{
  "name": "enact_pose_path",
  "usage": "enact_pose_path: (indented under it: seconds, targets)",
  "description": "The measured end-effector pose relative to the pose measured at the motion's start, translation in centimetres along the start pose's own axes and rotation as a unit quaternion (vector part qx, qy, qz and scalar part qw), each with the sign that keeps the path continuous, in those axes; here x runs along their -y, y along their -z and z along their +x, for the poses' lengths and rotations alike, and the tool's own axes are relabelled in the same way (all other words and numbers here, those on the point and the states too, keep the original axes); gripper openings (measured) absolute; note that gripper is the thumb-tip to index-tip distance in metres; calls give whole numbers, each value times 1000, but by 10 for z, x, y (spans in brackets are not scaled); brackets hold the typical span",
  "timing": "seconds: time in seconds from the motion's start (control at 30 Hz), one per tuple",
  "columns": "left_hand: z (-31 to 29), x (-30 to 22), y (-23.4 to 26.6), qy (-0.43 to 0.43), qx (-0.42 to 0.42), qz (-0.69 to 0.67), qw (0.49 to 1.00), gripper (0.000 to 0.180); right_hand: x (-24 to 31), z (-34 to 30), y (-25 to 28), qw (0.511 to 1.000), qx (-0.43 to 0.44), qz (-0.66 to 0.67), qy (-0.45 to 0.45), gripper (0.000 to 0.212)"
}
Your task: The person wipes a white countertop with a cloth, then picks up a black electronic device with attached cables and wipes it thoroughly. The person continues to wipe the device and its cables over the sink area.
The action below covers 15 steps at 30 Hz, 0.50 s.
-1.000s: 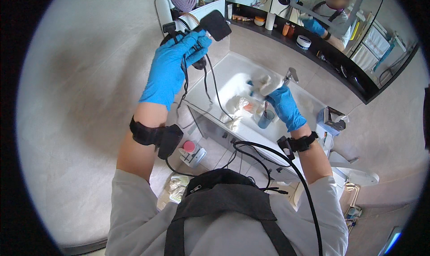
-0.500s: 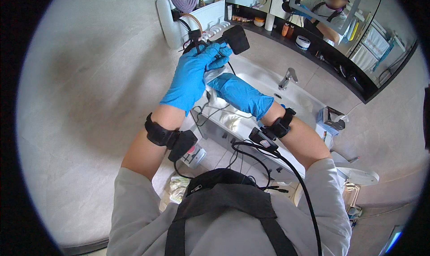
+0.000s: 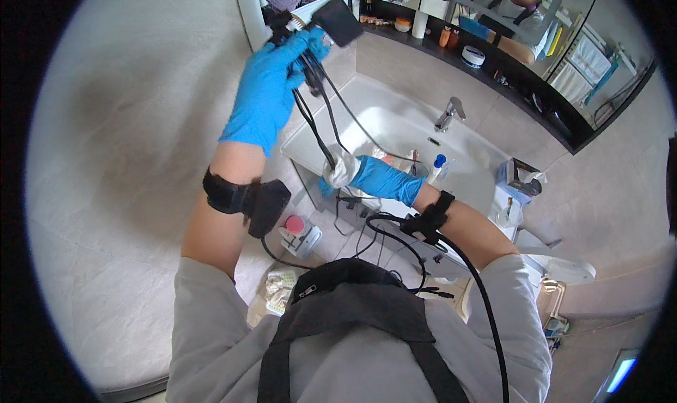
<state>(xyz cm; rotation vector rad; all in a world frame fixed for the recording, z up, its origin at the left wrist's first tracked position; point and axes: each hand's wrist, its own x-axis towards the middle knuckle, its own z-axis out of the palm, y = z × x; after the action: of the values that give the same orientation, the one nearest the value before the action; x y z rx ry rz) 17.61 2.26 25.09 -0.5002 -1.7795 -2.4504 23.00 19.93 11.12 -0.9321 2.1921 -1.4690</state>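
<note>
Head view: left hand (image 3: 278, 75) grips black cables (image 3: 315, 131), which hang below into white cloth (image 3: 343, 170) the right hand (image 3: 374, 177) pinches.

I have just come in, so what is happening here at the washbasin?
A person is handling black cables with both gloved hands at a washbasin. The left hand is raised and grips the upper, bunched part of the cables, beside a flat black block. The right hand is lower, near the basin's front edge, and holds a crumpled white cloth, seemingly around some of the hanging cables. The tap stands farther back, untouched.
</note>
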Motion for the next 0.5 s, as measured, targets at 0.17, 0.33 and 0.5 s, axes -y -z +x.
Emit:
enact_pose_path:
  seconds: [0.17, 0.33, 0.5]
  targets:
    - [9, -5, 7, -38, -70, 35, 996, 16, -37, -15, -9, 1000, -29, -4, -5, 31]
    - [15, -11, 11, -50, -71, 36, 996, 16, -70, -26, -31, 983, -91, -154, 32, 25]
    - [19, -8, 11, -54, -62, 15, 997, 15, -80, -37, -34, 939, -56, -316, -125, 22]
